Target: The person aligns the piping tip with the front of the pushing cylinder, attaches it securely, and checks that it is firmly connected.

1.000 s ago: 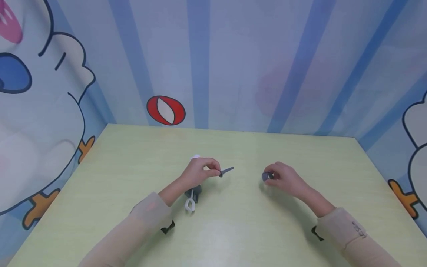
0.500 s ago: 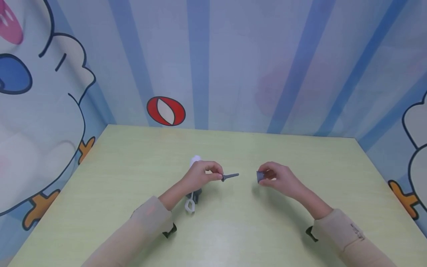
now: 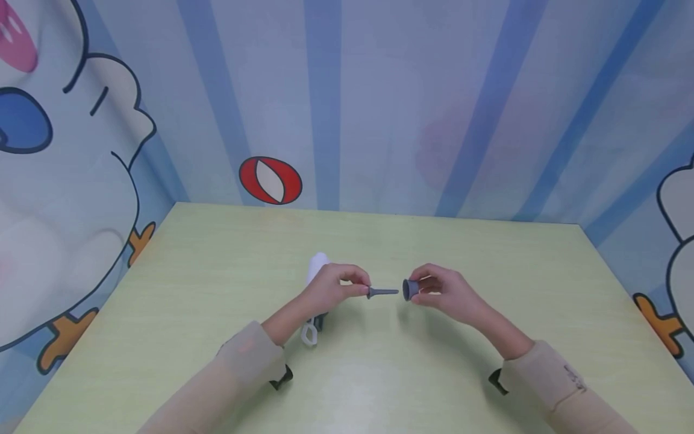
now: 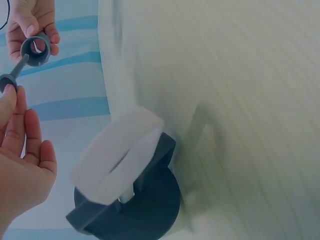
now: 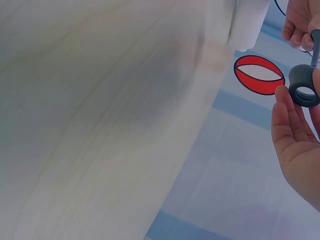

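Dark grey, plastic-looking pin with a flared head (image 3: pixel 386 292): held in the air above the counter, its head clamped between thumb and fingers of the left hand (image 3: pixel 332 290), slim stem toward the right. Facing it, a dark grey, plastic-looking hollow collar (image 3: pixel 410 290), sides pinched by thumb and fingers of the right hand (image 3: pixel 447 295), flared mouth toward the stem.

Change over the last second: the two hands draw together; pin swings from slanted to nearly level, collar turns until its mouth shows. Tip now sits just beside the rim; whether they touch, cannot tell. My reading: the work is at a lining-up stage, parts not yet joined.

Farther out, partly behind the left hand: smooth white cylinder (image 3: pixel 317 263), and toward the near side a white angular loop (image 3: pixel 309 335) against a dark grey rounded part (image 4: pixel 150 212). Beneath, pale yellow-green counter (image 3: pixel 374 380).
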`<act>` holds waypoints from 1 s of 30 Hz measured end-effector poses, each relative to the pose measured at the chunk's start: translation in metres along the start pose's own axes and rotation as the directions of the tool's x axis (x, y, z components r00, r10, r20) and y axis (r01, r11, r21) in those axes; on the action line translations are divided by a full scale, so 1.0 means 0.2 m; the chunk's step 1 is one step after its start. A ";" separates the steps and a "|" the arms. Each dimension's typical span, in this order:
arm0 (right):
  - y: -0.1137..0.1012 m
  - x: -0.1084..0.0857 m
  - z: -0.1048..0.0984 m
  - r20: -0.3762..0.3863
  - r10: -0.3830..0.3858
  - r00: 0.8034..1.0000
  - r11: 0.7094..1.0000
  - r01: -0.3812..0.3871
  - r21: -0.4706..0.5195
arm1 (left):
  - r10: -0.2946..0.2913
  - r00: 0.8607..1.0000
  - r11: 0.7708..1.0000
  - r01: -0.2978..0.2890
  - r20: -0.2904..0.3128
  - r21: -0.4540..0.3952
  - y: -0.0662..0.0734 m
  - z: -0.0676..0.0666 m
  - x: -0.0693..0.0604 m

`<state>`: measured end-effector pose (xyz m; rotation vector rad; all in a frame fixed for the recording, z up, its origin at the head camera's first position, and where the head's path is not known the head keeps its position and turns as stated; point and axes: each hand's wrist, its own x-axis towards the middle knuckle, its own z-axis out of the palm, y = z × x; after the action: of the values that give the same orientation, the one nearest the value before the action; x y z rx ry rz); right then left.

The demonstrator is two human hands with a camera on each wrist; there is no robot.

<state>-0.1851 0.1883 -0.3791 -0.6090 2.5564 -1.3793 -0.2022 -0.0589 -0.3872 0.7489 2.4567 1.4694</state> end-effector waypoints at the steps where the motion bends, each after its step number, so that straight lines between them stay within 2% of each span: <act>1: 0.00 0.00 0.00 0.004 -0.001 1.000 1.000 0.001 0.013 | -0.002 1.000 1.000 0.002 0.001 -0.002 0.00 0.00 0.00; 10: -0.02 0.00 0.03 0.030 -0.017 0.999 0.996 0.014 0.090 | 0.035 0.999 0.999 -0.035 0.007 -0.021 0.01 0.02 0.01; 18: -0.03 0.01 0.06 0.055 -0.017 0.998 0.991 0.009 0.137 | 0.005 1.000 0.998 -0.003 0.030 -0.064 0.00 0.05 0.02; 30: -0.07 0.01 0.09 0.064 -0.030 0.997 0.984 0.018 0.175 | 0.012 1.000 0.998 -0.011 0.012 -0.060 0.01 0.08 0.02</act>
<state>-0.1765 0.1673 -0.3785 -0.6452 2.3525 -1.5428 -0.1989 -0.0443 -0.3936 0.7592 2.3915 1.5313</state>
